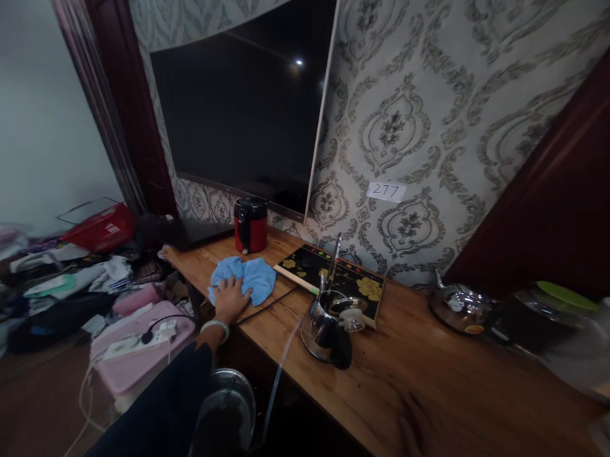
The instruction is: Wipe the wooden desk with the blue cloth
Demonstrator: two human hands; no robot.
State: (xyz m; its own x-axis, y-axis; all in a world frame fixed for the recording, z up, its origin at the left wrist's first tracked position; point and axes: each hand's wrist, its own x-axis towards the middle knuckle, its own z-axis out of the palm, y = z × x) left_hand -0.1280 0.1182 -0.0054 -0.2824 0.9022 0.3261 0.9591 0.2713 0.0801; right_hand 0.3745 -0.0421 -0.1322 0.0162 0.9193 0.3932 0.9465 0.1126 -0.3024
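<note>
Evidently, a blue cloth [244, 279] is being pressed flat on the counter [430, 366] by the left hand [230, 299], fingers spread. Being soft, light and limp, it is best bunched anywhere; the right hand's grip is not being shown.

Left hand [230, 298] bare, ringed at the wrist by a pale bangle [215, 326] — above it a dark long sleeve [163, 410], plain, unmarked.

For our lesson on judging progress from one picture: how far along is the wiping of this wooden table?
Done: nothing shows which parts are already wiped. In hand: the left hand presses a blue cloth flat near the wooden table's left end, by the red pot. Left: the stretch around the kettle and rightwards, judging cautiously.
</note>
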